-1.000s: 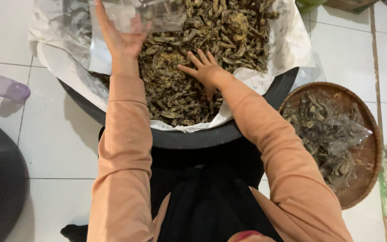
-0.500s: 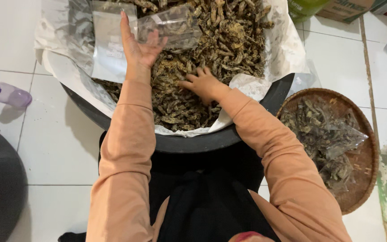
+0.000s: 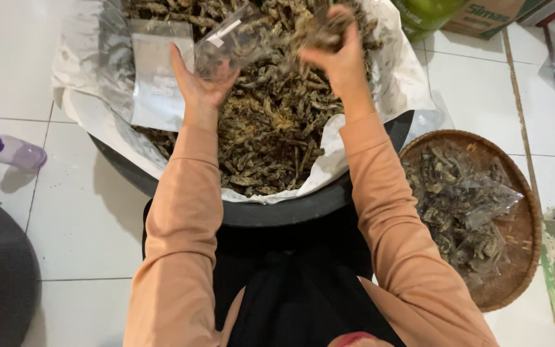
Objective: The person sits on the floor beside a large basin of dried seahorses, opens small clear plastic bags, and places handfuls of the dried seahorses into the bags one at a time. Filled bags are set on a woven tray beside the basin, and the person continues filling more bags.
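A person in peach-coloured long sleeves sits over a wide black round basin lined with crinkled white paper and plastic, which fills the upper centre of the frame and is heaped with a pile of dried brown, shrivelled strips. The left hand, upper centre-left, has its palm open and fingers spread behind a small clear plastic pouch, propping it up with its mouth turned toward the right; how firmly the pouch is pinched I cannot tell. The right hand, upper centre-right, is closed around a clump of the dried strips, raised just beside the pouch's opening. The pouch looks nearly empty, so this filling seems barely begun. A flat white empty pouch lies on the lining at upper left. At the right edge, a round woven brown basket on the white floor tiles holds several clear bags already packed with the dried strips, so some bags appear finished, while the large heap in the basin suggests much remains. A small purple-capped bottle lies at far left.
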